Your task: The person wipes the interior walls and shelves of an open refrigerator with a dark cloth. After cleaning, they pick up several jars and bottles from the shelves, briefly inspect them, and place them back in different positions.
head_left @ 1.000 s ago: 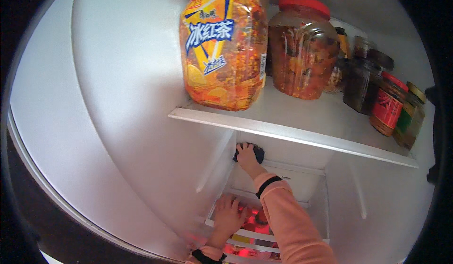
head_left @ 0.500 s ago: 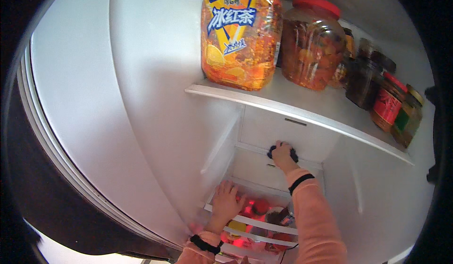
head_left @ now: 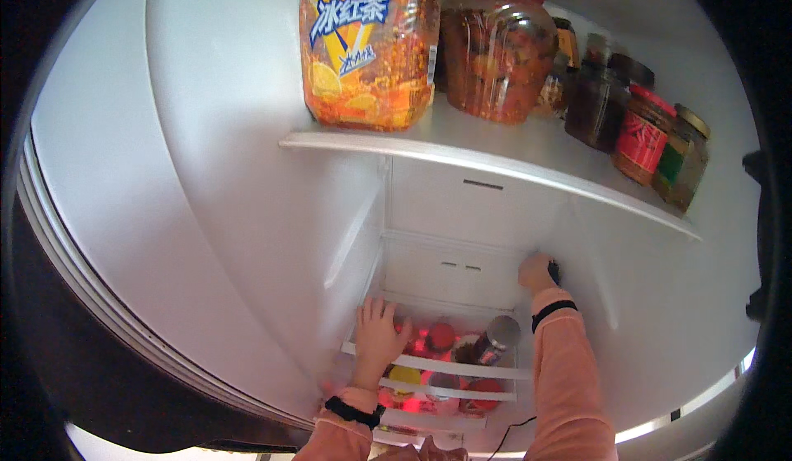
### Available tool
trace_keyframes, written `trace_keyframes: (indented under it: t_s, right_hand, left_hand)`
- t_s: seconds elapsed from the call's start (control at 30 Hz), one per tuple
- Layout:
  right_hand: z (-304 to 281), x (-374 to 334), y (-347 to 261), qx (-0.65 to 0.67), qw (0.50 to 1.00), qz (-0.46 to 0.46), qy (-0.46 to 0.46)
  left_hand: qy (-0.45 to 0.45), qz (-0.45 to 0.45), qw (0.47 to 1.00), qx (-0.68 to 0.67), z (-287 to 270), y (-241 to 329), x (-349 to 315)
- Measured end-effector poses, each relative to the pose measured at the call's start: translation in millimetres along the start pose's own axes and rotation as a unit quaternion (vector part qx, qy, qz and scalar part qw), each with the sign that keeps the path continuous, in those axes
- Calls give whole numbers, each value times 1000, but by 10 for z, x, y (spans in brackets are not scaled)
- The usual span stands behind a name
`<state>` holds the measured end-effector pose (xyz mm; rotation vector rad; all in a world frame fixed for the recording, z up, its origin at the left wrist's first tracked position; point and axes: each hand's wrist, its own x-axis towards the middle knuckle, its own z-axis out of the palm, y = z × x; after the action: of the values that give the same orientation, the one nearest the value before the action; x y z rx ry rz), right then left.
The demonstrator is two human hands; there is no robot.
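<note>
Inside a refrigerator, my right hand (head_left: 538, 272) is closed on a dark cloth (head_left: 554, 273), pressed near the corner where the back wall (head_left: 445, 214) meets the right side wall (head_left: 606, 271). Only a dark edge of the cloth shows past my fingers. My left hand (head_left: 379, 336) has its fingers spread over the left part of the lower shelf, which has a pale front trim (head_left: 470, 367). Beneath and beside it are a red-lidded jar (head_left: 440, 336) and a grey-topped cylindrical container (head_left: 500, 336), lit partly red.
Above my hands, the upper shelf (head_left: 495, 164) holds an orange drink pack (head_left: 367, 65), a big jar of reddish pickled food (head_left: 502, 61), and several smaller jars, including one with a red label (head_left: 642, 138). The door gasket (head_left: 91, 275) curves along the left. A thin dark cord (head_left: 513, 428) hangs below.
My right hand has moved with the cloth from the middle of the back wall rightward to the corner. My left hand stays spread at the lower shelf. The whole view has shifted.
</note>
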<state>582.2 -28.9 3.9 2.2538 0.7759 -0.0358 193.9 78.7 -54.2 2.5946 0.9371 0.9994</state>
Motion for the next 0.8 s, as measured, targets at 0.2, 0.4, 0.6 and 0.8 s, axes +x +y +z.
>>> trace_keyframes:
  t_s: [0.2, 0.4, 0.6, 0.8]
  right_hand:
    - [-249, -968, 103, 19, 993, -66, -98]
    - [-221, -1611, 551, 623, 737, -183, -188]
    - [380, -1340, 284, 945, 313, -83, -51]
    - [508, -1402, 184, 636, 729, 81, 242]
  left_hand:
    - [15, 1, 1000, 20, -24, 36, 30]
    - [-31, -29, 997, 63, -57, 84, -26]
    - [-55, -22, 998, 25, -103, 41, 20]
    - [-51, -23, 998, 23, -116, 47, 29]
